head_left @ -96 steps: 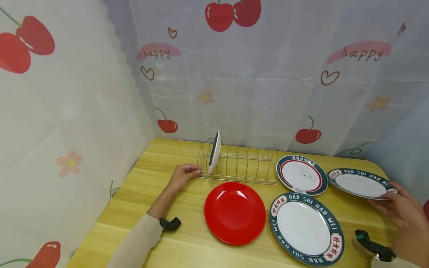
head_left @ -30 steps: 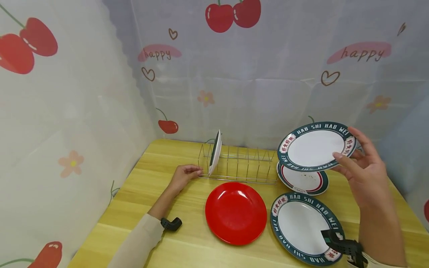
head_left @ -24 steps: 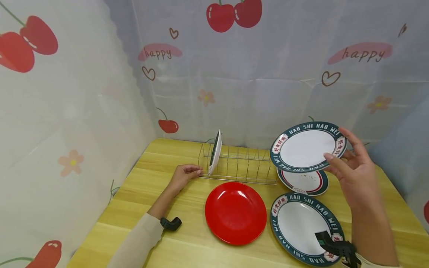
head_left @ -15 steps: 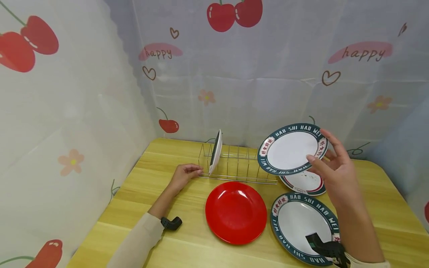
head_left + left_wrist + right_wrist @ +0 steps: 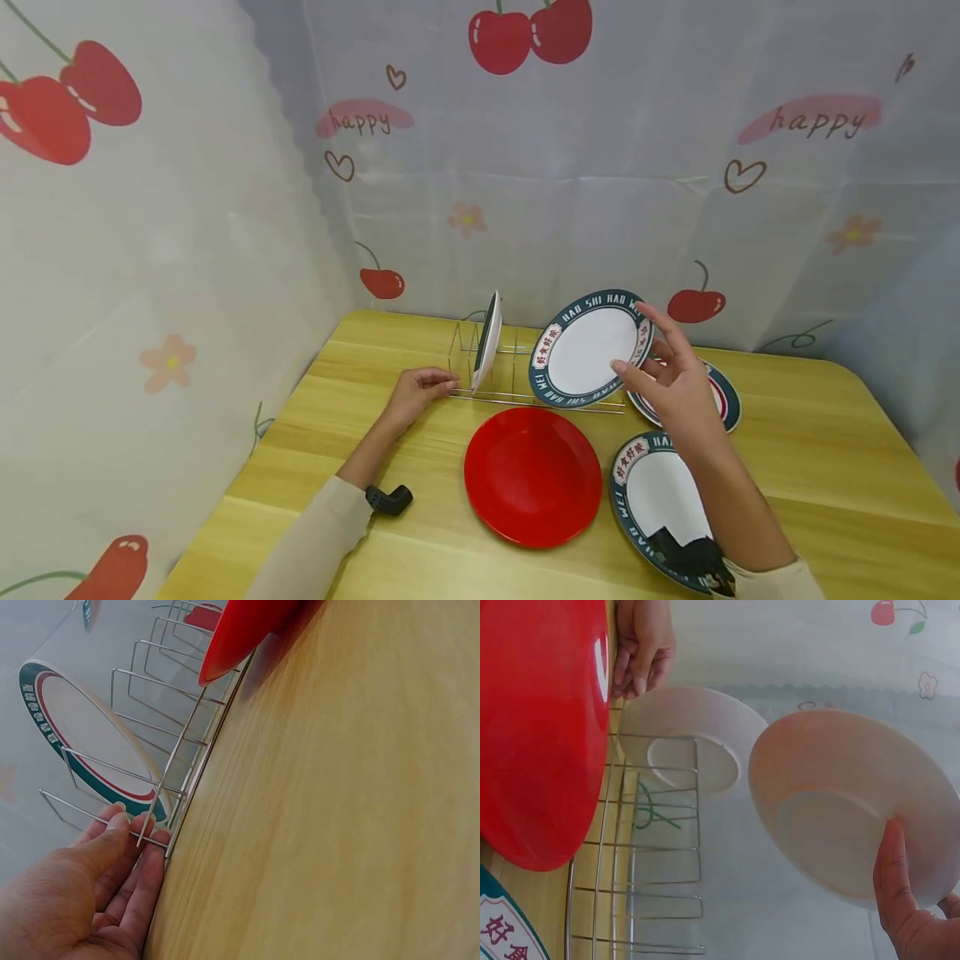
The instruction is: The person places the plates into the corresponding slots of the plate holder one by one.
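My right hand (image 5: 671, 387) pinches the right rim of a white plate with a green lettered border (image 5: 592, 350), thumb on its face and fingers behind. The plate is tilted and overlaps the right part of the wire dish rack (image 5: 517, 398) in the head view; its pale underside (image 5: 832, 795) faces the right wrist camera. At the rack's left end, my left hand (image 5: 420, 396) pinches the end wire between thumb and fingers. One plate (image 5: 487, 342) stands upright in the rack near that end; its green border and red ring (image 5: 82, 742) show in the left wrist view.
On the wooden table (image 5: 420, 533) a red plate (image 5: 532, 479) lies in front of the rack. A green-bordered plate (image 5: 660, 500) lies right of it, partly under my right forearm. Behind my right hand lies a plate with a red ring (image 5: 723, 400). A patterned cloth (image 5: 585, 208) hangs behind.
My right hand has lifted the green-bordered plate from the far right and carried it left to the rack, tilting it more steeply. The left hand stays on the rack's end.
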The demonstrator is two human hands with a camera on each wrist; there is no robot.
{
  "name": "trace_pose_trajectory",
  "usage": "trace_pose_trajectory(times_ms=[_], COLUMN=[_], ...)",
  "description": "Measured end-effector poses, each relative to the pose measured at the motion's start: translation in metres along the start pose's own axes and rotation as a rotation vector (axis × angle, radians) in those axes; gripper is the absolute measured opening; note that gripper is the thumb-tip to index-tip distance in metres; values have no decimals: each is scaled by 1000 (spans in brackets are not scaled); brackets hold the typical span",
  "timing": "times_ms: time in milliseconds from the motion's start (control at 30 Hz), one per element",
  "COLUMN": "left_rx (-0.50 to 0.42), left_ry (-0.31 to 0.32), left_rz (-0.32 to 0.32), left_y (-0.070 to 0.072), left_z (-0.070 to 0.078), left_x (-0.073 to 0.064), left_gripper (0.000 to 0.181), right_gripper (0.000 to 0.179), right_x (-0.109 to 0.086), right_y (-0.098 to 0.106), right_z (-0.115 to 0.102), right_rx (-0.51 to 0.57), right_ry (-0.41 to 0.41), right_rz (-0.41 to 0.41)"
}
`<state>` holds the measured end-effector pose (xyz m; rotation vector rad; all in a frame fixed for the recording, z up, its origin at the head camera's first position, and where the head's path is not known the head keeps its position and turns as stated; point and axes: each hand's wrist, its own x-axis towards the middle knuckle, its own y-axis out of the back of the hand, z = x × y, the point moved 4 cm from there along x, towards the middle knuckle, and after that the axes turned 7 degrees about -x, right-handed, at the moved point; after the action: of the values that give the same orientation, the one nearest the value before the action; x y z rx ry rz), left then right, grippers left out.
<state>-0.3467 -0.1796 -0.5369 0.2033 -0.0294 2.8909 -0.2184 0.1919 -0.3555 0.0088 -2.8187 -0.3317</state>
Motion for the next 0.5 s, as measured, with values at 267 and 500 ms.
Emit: trace_pose_trajectory(times_ms=[267,500], left_rx=[-4,-8], left_ry=[-20,-13], left_rz=[8,1], left_y=[0,-2], left_z=[1,2], left_x=[1,-1], left_gripper=[19,22], right_gripper=[78,78], right_x=[23,44], right_y=[-29,-51], right_z=[0,5], right_rx=[-81,-130], right_ry=[44,46], right_rz=[-54,-107])
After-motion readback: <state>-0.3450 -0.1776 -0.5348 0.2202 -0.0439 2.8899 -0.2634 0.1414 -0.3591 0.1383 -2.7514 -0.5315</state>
